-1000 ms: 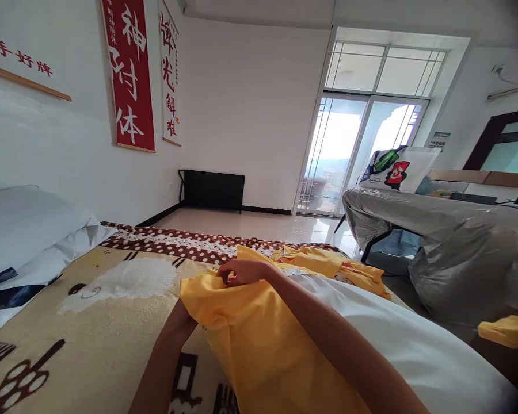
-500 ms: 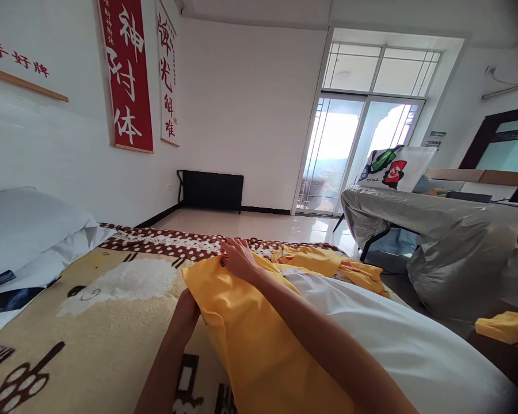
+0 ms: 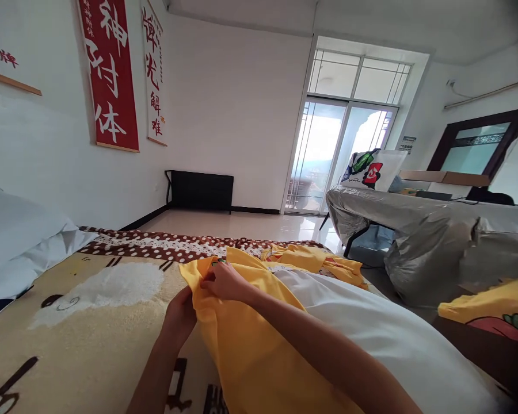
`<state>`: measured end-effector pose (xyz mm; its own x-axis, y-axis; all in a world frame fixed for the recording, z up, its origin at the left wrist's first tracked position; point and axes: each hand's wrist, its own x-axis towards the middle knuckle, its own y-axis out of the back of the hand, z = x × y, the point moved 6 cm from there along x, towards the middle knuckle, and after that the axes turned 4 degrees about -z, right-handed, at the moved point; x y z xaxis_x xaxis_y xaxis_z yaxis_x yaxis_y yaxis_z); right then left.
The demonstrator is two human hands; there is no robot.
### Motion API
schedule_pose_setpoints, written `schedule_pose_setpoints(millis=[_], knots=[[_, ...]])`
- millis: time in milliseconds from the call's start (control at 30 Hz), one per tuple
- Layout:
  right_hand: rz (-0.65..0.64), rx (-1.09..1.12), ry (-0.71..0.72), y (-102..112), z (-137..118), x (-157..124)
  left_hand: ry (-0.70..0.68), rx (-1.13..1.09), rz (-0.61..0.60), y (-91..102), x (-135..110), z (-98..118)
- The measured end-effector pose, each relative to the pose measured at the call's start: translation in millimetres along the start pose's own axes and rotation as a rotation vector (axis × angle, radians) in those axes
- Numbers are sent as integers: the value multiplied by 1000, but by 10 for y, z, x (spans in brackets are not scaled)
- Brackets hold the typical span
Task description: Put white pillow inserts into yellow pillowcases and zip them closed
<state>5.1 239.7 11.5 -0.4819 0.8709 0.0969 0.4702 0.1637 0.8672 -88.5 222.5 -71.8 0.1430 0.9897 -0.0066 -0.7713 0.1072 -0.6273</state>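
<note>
A yellow pillowcase (image 3: 250, 339) lies partly over a plump white pillow (image 3: 366, 316) on the bed. My left hand (image 3: 182, 313) grips its left edge near the far corner, the fingers partly hidden behind the cloth. With fingers pinched together, my right hand (image 3: 225, 282) holds the fabric just right of that corner, where the cloth bunches into folds. A small dark printed patch shows beside the right fingertips. Behind the pillow lies another crumpled yellow cloth (image 3: 302, 256).
A beige patterned blanket (image 3: 112, 339) covers the bed. White bedding (image 3: 21, 241) lies at the left. To the right stands a table under grey plastic sheeting (image 3: 435, 236), with a printed bag (image 3: 371, 169) on top. More yellow cloth (image 3: 492, 302) is at the right edge.
My right hand has turned and come left and down to pinch the cloth near my left hand. A fold of the pillowcase now stands up behind it. The view has swung right.
</note>
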Motion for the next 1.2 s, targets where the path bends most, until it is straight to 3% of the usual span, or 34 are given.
schedule_pose_setpoints(millis=[133, 333, 667, 800, 900, 1000, 1033, 1100, 1200], knots=[[-55, 152, -64, 46, 115, 22, -10, -32, -32, -52, -12, -39], [-138, 433, -157, -97, 240, 36, -133, 35, 92, -71, -71, -47], [-89, 860, -303, -189, 321, 39, -207, 319, 23, 21, 5, 13], [-34, 937, -321, -110, 364, 49, -137, 358, 56, 131, -9, 120], [11, 969, -340, -38, 410, 45, -50, 475, -76, 182, -40, 164], [40, 983, -354, -32, 424, 32, 58, 673, -290, 199, -68, 81], [42, 983, -356, -51, 419, 28, 62, 731, -304, 216, -61, 60], [31, 978, -354, -109, 397, 22, -23, 805, -195, 262, -13, 99], [8, 971, -332, -181, 365, 24, -253, 806, 98, 303, 20, 287]])
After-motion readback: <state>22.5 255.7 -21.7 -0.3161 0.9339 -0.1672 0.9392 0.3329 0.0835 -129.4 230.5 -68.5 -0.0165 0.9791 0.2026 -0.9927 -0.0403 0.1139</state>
